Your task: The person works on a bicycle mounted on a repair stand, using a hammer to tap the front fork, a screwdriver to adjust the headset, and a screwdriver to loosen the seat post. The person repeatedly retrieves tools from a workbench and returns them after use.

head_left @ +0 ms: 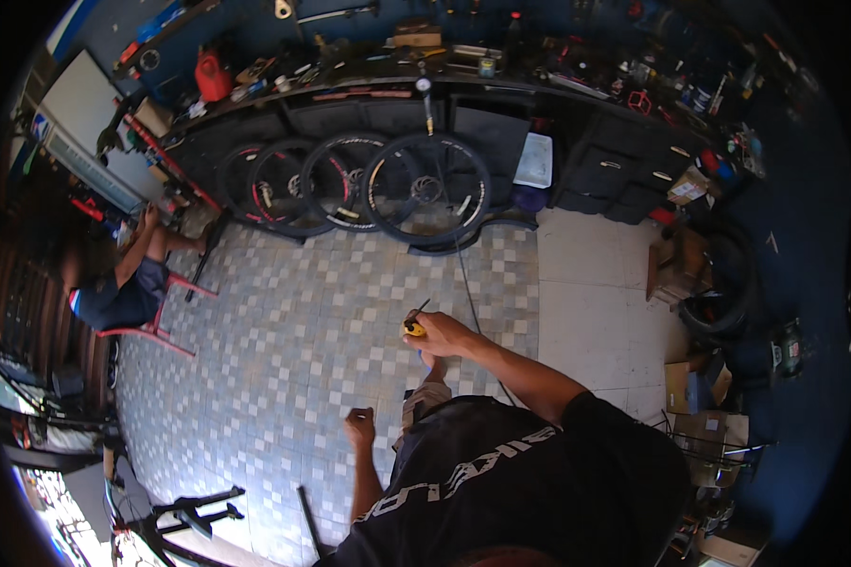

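Note:
My right hand (pixel 440 335) is out in front of my body, above the tiled floor. Its fingers are wrapped round a yellow-and-black handled screwdriver (pixel 414 328), whose thin dark shaft points up and away. Lower and to the left hangs my left hand (pixel 358 427), fingers curled in; whatever they hold, if anything, is too small to make out. A dark hose (pixel 469 300) runs along the floor behind my right forearm, from the wheels toward me.
Several bicycle wheels (pixel 427 189) lean against the dark cabinets under a cluttered workbench (pixel 350 80). At left, another person (pixel 128 279) sits on a red chair (pixel 165 333). A bike frame (pixel 165 515) stands lower left; cardboard boxes (pixel 709 435) line the right side.

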{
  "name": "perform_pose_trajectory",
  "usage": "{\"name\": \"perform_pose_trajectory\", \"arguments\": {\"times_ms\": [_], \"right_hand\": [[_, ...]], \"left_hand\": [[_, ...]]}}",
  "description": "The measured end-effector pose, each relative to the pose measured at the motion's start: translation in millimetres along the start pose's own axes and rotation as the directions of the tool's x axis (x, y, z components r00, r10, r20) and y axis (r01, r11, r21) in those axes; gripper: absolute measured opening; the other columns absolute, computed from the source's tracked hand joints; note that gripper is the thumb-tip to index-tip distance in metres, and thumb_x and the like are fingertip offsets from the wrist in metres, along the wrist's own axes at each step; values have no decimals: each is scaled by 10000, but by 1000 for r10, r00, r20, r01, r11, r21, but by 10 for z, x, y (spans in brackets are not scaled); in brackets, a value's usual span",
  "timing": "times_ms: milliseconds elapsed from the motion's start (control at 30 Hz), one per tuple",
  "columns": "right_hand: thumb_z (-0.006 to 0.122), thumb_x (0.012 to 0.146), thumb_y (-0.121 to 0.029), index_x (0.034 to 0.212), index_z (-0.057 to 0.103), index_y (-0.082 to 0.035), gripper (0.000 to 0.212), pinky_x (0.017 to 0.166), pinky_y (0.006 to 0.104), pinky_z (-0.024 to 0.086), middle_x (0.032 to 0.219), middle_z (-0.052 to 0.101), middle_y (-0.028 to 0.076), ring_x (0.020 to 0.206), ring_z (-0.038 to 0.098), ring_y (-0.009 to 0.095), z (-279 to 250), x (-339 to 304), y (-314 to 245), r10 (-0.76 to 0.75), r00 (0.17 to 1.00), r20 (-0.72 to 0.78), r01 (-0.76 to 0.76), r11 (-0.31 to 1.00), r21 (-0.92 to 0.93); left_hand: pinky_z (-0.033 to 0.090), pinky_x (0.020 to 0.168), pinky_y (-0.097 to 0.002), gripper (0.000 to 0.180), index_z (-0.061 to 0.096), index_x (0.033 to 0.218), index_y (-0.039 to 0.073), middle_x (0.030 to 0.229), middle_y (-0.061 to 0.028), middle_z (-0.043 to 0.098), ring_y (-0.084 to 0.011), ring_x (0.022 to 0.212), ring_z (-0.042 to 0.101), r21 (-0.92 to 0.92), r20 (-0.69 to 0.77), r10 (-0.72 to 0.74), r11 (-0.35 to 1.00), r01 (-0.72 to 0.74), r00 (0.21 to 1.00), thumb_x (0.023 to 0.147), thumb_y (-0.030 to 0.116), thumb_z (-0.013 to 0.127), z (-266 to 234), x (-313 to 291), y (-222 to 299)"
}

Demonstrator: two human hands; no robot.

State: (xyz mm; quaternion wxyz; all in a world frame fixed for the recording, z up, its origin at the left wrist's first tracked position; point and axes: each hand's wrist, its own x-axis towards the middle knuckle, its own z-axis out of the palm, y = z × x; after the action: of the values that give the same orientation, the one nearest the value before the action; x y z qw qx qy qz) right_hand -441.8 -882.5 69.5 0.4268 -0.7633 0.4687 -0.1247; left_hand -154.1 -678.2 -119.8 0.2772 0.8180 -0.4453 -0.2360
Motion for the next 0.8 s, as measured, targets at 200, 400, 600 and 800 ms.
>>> {"name": "perform_pose_trajectory", "arguments": {"times_ms": [200,400,600,800], "right_hand": [[669,919,-436,1168,608,-26,484,811,494,543,996,718,235,936,699,433,-956,464,1016,81,994,-70,-86,993,-75],[711,802,-264,1278,509,61,611,846,495,563,1036,711,298,983,706,442,-2158,171,1894,536,839,-95,-545,821,-169],[702,791,-240,1222,515,129,597,787,449,590,990,720,295,936,728,406,-2855,-469,2499,814,509,-278,-830,550,92],[689,804,-288,1084,677,14,412,876,469,578,1019,730,270,992,716,411,-3468,-877,2780,902,196,-386,-836,359,415]], "left_hand": [[501,661,-422,621,718,619,24,582,-132,669,-260,601,643,12,152,72,997,-75,986,974,525,622,115,2044,1235],[506,714,-411,668,760,653,33,643,-146,701,-265,646,654,-141,322,105,988,-62,941,1001,569,567,1420,3355,2968],[492,664,-355,466,736,825,-4,709,-97,692,-177,654,604,-484,540,617,784,-389,573,942,447,727,2925,3677,4712],[435,624,-301,400,709,852,-1,707,-24,647,-102,670,547,-557,714,630,776,-295,307,940,386,752,3421,3265,5927]]}}
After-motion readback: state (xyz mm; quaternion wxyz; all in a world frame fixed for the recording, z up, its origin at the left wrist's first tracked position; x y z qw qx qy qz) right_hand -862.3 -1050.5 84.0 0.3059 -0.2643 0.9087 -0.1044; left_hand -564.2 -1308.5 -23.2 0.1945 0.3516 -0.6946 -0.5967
